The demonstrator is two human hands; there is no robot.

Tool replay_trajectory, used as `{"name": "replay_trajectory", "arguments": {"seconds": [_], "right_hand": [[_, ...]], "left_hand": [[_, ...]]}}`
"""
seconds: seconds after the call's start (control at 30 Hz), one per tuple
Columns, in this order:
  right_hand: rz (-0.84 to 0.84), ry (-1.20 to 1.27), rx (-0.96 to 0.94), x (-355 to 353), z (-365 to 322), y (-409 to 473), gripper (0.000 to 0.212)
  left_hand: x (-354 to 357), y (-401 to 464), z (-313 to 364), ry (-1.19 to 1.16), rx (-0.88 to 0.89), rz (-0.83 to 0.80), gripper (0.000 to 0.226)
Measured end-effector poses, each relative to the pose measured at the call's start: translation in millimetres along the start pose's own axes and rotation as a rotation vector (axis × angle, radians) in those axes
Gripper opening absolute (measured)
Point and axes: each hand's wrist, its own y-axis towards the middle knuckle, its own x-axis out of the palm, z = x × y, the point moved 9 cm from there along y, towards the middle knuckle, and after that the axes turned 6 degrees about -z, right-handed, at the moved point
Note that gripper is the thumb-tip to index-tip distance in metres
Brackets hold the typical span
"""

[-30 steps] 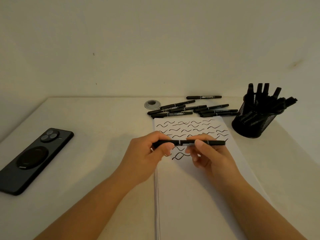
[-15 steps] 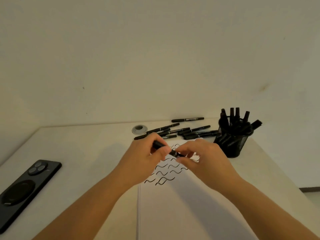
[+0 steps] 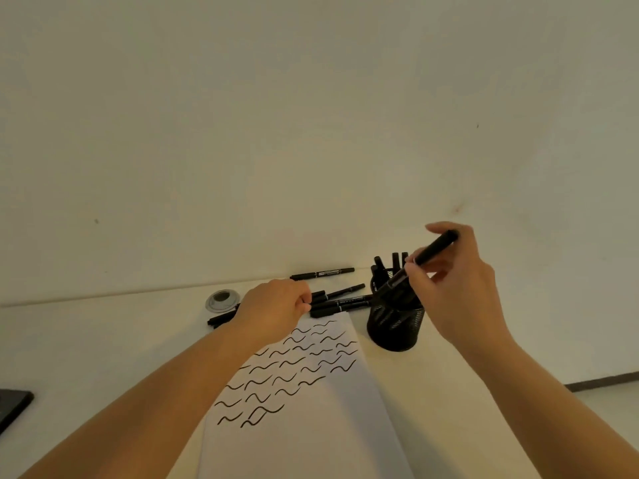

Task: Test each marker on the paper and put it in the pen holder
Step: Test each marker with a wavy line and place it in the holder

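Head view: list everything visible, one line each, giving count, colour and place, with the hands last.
Marker in hand: one, black, tilted over the holder.
Mesh pen holder: one, black, right of the paper, with several black markers inside.
Loose markers on the table: several, black, behind the paper; exact count hidden by the left hand.
Sheet of paper: white, centre, with rows of black squiggles.
Round disc: one, grey, by the loose markers.
Flat dark object: one, left edge, cut off.
Table: pale.
Left hand: on the loose markers.
Right hand: grips the marker.
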Motion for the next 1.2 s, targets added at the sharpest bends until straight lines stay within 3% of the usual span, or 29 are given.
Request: {"name": "replay_trajectory", "arguments": {"seconds": [0.13, 0.27, 0.6, 0.87, 1.0, 1.2], "right_hand": [[0.029, 0.029, 0.052, -5.1, 17.0, 10.3, 0.052], [0.013, -0.085, 0.041, -2.8, 27.3, 13.2, 0.058], [-0.161, -0.344, 0.024, 36.0, 42.2, 11.4, 0.018], [-0.217, -0.391, 0.076, 37.9, 42.1, 10.7, 0.035], [-0.121, -0.418, 0.025, 23.2, 31.4, 4.1, 0.032], [0.171, -0.375, -0.262, -3.4, -18.9, -29.8, 0.018]], "left_hand": [[26.0, 30.9, -5.3, 0.039, -0.04, -0.129, 0.026], [38.9, 45.0, -2.1, 0.006, -0.035, -0.147, 0.025], [58.4, 55.4, 11.4, 0.126, 0.017, -0.081, 0.025], [68.7, 59.3, 26.2, 0.462, 0.092, -0.06, 0.025], [65.4, 59.9, 20.9, 0.447, 0.045, -0.076, 0.025], [23.3, 28.1, 0.9, 0.308, -0.009, -0.002, 0.028]]}}
